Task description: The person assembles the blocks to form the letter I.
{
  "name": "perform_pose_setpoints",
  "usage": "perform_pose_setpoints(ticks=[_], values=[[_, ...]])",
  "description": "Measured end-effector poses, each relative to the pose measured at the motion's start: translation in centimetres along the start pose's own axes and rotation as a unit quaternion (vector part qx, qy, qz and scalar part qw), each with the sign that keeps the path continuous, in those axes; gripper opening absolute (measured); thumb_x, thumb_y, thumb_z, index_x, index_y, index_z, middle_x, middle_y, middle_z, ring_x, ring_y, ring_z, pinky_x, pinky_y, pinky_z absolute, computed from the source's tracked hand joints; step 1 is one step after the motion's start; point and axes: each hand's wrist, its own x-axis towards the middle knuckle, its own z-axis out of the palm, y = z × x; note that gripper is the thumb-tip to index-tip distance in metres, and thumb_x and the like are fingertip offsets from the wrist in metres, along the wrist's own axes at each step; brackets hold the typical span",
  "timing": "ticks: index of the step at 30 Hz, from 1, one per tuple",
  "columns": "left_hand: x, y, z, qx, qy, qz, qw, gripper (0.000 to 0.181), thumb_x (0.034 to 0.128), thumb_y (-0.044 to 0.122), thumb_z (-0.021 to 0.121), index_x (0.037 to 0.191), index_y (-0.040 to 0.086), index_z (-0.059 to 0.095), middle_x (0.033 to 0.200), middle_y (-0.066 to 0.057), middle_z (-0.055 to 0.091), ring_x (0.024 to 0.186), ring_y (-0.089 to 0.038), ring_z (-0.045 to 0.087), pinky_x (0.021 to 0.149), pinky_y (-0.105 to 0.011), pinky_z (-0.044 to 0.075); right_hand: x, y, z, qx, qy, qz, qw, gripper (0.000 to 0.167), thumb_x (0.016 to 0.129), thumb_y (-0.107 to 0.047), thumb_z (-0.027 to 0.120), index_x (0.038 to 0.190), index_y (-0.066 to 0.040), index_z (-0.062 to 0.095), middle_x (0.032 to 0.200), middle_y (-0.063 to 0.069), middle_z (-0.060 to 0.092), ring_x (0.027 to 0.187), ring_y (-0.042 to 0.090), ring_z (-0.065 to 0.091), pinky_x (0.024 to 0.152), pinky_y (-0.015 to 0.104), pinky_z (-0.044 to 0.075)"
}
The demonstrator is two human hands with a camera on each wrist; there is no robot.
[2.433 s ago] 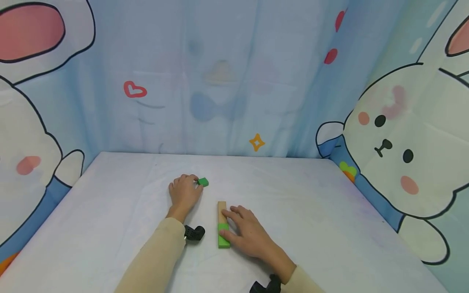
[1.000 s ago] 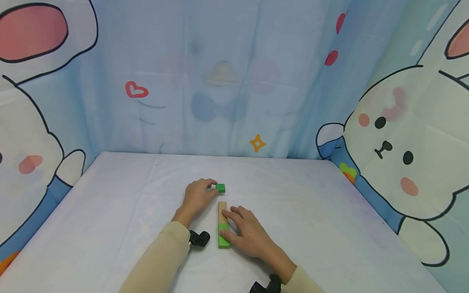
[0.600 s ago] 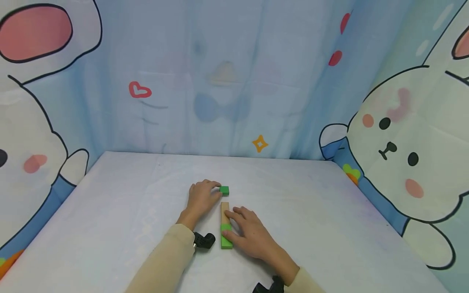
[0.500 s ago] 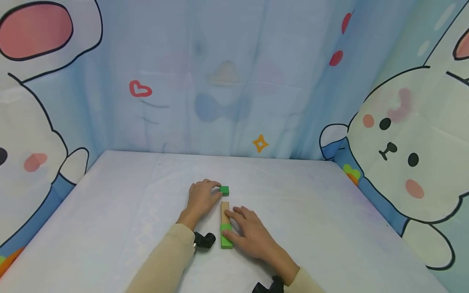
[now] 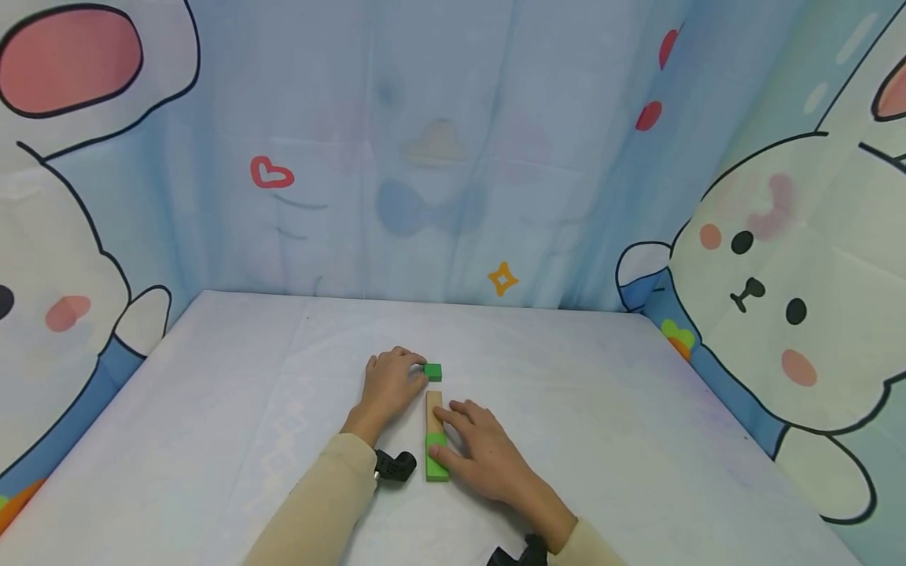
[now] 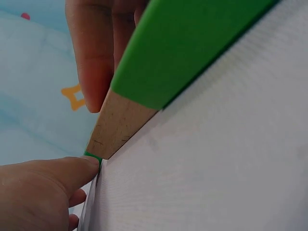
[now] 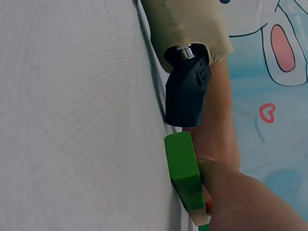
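My left hand (image 5: 389, 384) pinches a small green block (image 5: 433, 373) by its left side, thumb and index finger on it. Toward me, a short gap away in the head view, lies a longer wooden strip, plain at its far part (image 5: 434, 411) and green at its near part (image 5: 436, 464). Whether these parts are one block or two I cannot tell. My right hand (image 5: 484, 452) rests against the strip from the right, index fingertip by the plain part and thumb on the green part. In the left wrist view, the strip's green part (image 6: 178, 48) looms close, with the small block mostly hidden behind the plain end.
A white-clothed table (image 5: 602, 409) lies beneath everything. Behind it hangs a blue curtain (image 5: 318, 236) with cartoon rabbits. Black wrist cameras sit by the left cuff (image 5: 395, 465) and right cuff (image 5: 520, 553).
My left hand has carried the small green block to the right and a little toward me, into line with the strip's far end. The right hand and strip have stayed in place.
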Motion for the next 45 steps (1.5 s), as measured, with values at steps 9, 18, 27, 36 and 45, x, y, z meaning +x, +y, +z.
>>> perform_pose_setpoints(ticks=[9, 18, 27, 36, 45], values=[[-0.07, 0.07, 0.01, 0.009, -0.006, 0.000, 0.9999, 0.032, 0.0977, 0.026, 0.071, 0.128, 0.017, 0.072, 0.137, -0.011, 0.065, 0.134, -0.038, 0.056, 0.121, -0.066, 0.029, 0.11, 0.01, 0.02, -0.015, 0.006, -0.004, 0.9999, 0.063, 0.098, -0.055, 0.060, 0.151, -0.021, 0.055, 0.155, 0.012, 0.051, 0.149, 0.037, 0.041, 0.122, 0.062, 0.033], [-0.61, -0.22, -0.35, 0.013, -0.010, 0.010, 0.9998, 0.040, 0.0965, 0.023, 0.072, 0.135, 0.015, 0.067, 0.140, -0.012, 0.064, 0.135, -0.035, 0.056, 0.121, -0.059, 0.034, -0.02, 0.00, 0.27, -0.024, 0.007, -0.001, 0.9997, 0.065, 0.099, -0.058, 0.058, 0.153, -0.022, 0.052, 0.157, 0.012, 0.049, 0.149, 0.038, 0.040, 0.120, 0.062, 0.035], [-0.89, -0.21, -0.66, 0.028, -0.012, 0.014, 0.9994, 0.037, 0.0968, 0.024, 0.072, 0.132, 0.013, 0.069, 0.137, -0.012, 0.066, 0.132, -0.033, 0.059, 0.116, -0.053, 0.042, 0.04, -0.11, 0.24, -0.024, 0.002, 0.007, 0.9997, 0.065, 0.099, -0.057, 0.057, 0.153, -0.022, 0.051, 0.158, 0.011, 0.047, 0.151, 0.037, 0.038, 0.121, 0.062, 0.033], [-0.51, 0.23, -0.70, 0.049, -0.009, -0.010, 0.9987, 0.034, 0.0975, 0.028, 0.071, 0.129, 0.015, 0.071, 0.134, -0.010, 0.067, 0.127, -0.034, 0.060, 0.111, -0.058, 0.044, 0.01, -0.11, 0.34, -0.015, 0.004, 0.001, 0.9999, 0.065, 0.099, -0.056, 0.058, 0.153, -0.022, 0.051, 0.158, 0.011, 0.048, 0.151, 0.038, 0.037, 0.121, 0.062, 0.033], [-0.30, 0.19, -0.55, 0.052, 0.000, -0.007, 0.9986, 0.029, 0.0984, 0.028, 0.070, 0.124, 0.015, 0.073, 0.132, -0.009, 0.068, 0.125, -0.034, 0.061, 0.108, -0.058, 0.046, -0.04, -0.15, 0.23, -0.016, 0.003, -0.003, 0.9999, 0.064, 0.099, -0.055, 0.058, 0.153, -0.021, 0.051, 0.158, 0.012, 0.048, 0.151, 0.037, 0.037, 0.122, 0.062, 0.031]])
